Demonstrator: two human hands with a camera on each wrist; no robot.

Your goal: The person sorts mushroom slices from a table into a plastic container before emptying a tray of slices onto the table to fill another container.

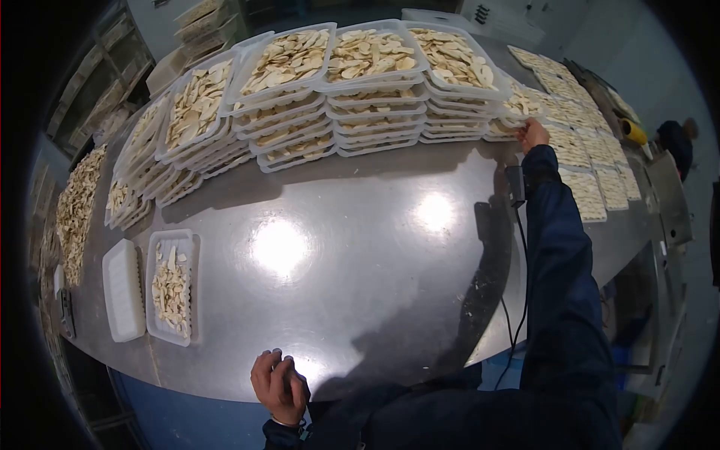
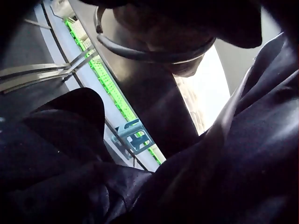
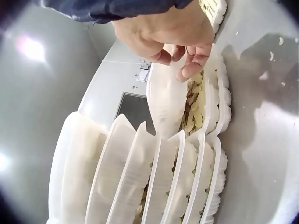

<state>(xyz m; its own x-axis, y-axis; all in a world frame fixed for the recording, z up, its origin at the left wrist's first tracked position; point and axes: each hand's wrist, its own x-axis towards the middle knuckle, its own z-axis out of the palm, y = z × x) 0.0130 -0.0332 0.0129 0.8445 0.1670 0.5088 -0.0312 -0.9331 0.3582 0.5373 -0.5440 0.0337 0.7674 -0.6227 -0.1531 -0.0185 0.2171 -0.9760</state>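
**Right hand lifts a tray edge at the far stack**

Head view: the right hand [image 1: 532, 135] reaches across the steel table [image 1: 360, 255] to the stacked trays [image 1: 375, 97] of pale slices, touching the rightmost pile. The left hand [image 1: 279, 386] rests with fingers curled on the table's near edge, well apart from a part-filled tray [image 1: 172, 285].

Left wrist view: only a dark sleeve and the table's underside show; the left hand's grip cannot be told here.

Right wrist view: the right hand's fingertips [image 3: 191, 70] pinch the rim of one filled tray [image 3: 168, 107], tilted above the pile.
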